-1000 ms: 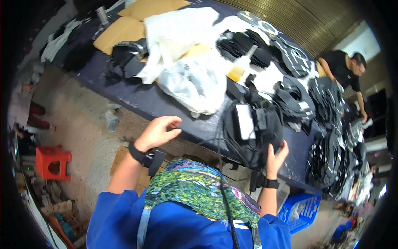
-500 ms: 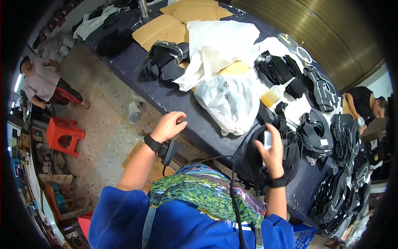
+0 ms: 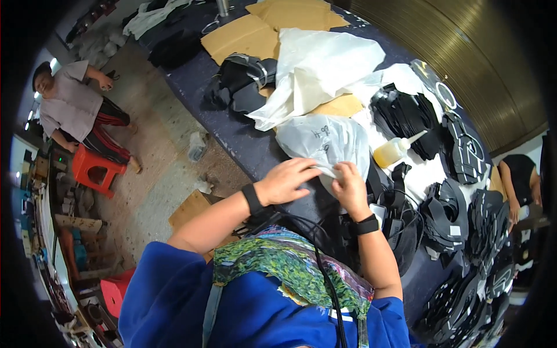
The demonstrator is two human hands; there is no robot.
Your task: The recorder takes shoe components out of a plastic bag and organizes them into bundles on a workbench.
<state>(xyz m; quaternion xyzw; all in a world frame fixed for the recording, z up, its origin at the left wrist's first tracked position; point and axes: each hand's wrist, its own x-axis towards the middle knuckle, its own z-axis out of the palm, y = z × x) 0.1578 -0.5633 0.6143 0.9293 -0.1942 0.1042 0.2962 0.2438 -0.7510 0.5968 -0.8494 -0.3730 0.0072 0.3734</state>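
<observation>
Head view, 2 hands' fingers (image 3: 316,169) pinching plastic bag (image 3: 325,142), mouth toward person

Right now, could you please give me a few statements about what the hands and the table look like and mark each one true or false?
1. Both hands, the left hand and the right hand, are on the translucent plastic bag. True.
2. The squeeze bottle with yellowish liquid lies on its side beside that bag. True.
3. Each wrist is bare. False: each wears a dark band.
4. The stool on the floor is blue. False: it is red.
5. Flat cardboard pieces lie at the table's far end. True.
</observation>
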